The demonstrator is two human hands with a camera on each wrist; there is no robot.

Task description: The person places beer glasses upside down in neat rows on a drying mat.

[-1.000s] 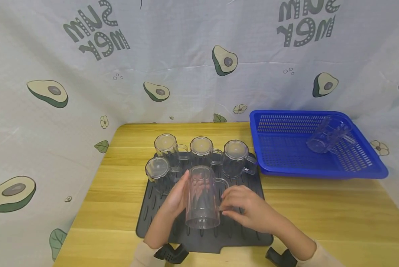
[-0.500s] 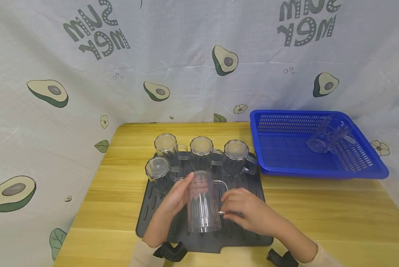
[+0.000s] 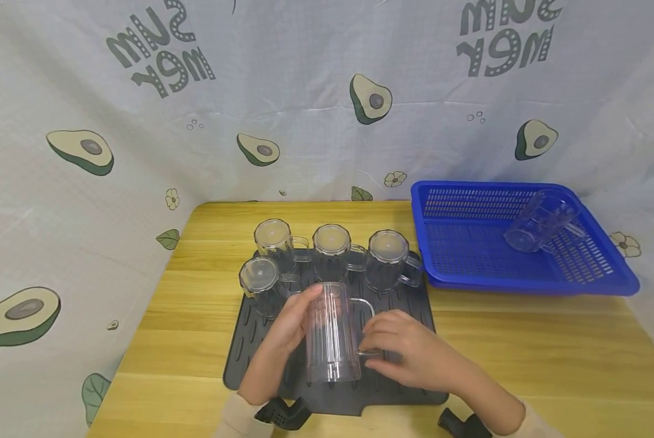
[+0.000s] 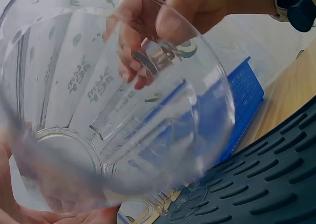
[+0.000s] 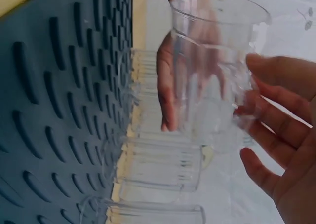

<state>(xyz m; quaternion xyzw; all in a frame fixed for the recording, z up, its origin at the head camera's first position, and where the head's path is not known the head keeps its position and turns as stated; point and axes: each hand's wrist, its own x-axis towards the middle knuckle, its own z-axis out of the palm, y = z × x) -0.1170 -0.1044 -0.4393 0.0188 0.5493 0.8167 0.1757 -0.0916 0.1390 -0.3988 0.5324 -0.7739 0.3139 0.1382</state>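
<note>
A clear plastic mug [image 3: 333, 340] is held over the dark drying mat [image 3: 403, 386], its base pointing away and its open rim facing the body. My left hand [image 3: 291, 322] grips it near the base, thumb along the side and fingers showing through the wall from behind. My right hand [image 3: 409, 350] pinches the handle [image 3: 366, 304] close to its rim end. The right wrist view shows these fingers [image 5: 281, 130] at the mug's side. In the left wrist view the wide rim [image 4: 229, 110] fills much of the frame.
Several clear mugs stand upside down at the mat's back and left, among them a back-right mug [image 3: 386, 261]. A blue plastic basket [image 3: 469, 261] at the right holds clear mugs [image 3: 540, 222] lying on their sides. Behind the wooden table [image 3: 184, 292] hangs a printed white cloth [image 3: 305, 79].
Both hands keep their hold while the mug tips, so its rim opening has turned downward out of the head view. Its base end has come slightly nearer the body.
</note>
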